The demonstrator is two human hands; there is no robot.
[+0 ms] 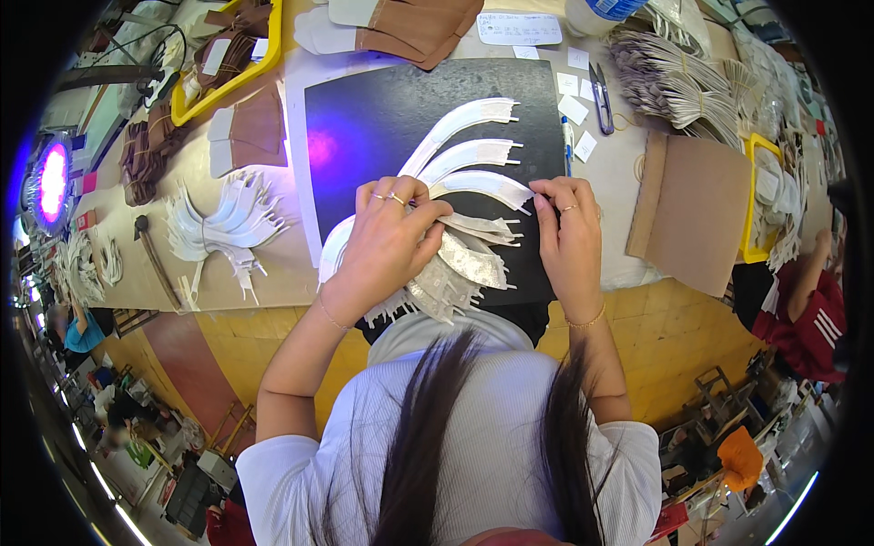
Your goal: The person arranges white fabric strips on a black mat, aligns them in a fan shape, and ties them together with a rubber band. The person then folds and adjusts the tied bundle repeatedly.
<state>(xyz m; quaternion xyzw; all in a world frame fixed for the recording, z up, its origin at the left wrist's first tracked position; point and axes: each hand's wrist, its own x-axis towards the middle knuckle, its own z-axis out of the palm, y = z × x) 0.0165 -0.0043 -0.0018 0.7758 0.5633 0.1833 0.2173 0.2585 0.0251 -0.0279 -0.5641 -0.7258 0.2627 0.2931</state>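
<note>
On a black board (364,118), several curved white strips (477,153) with narrow tabs at their ends lie fanned out one above another. My left hand (387,241) is closed over the near part of the fan, thumb and forefinger together on a strip. Between the thumb and fingertips of my right hand (572,238) is the right end of one curved white strip (487,182). Below the left hand, a stack of silvery-white curved pieces (455,278) hangs toward the board's near edge. The left palm hides where the strips overlap.
Left of the board lie a tied bundle of white strips (223,223), a hammer (155,259) and brown pieces (255,127). A yellow crate (273,55) stands at the far left. Thread snips (601,98), a pen (567,146), cardboard (692,209) and grey-white bundles (678,82) lie right.
</note>
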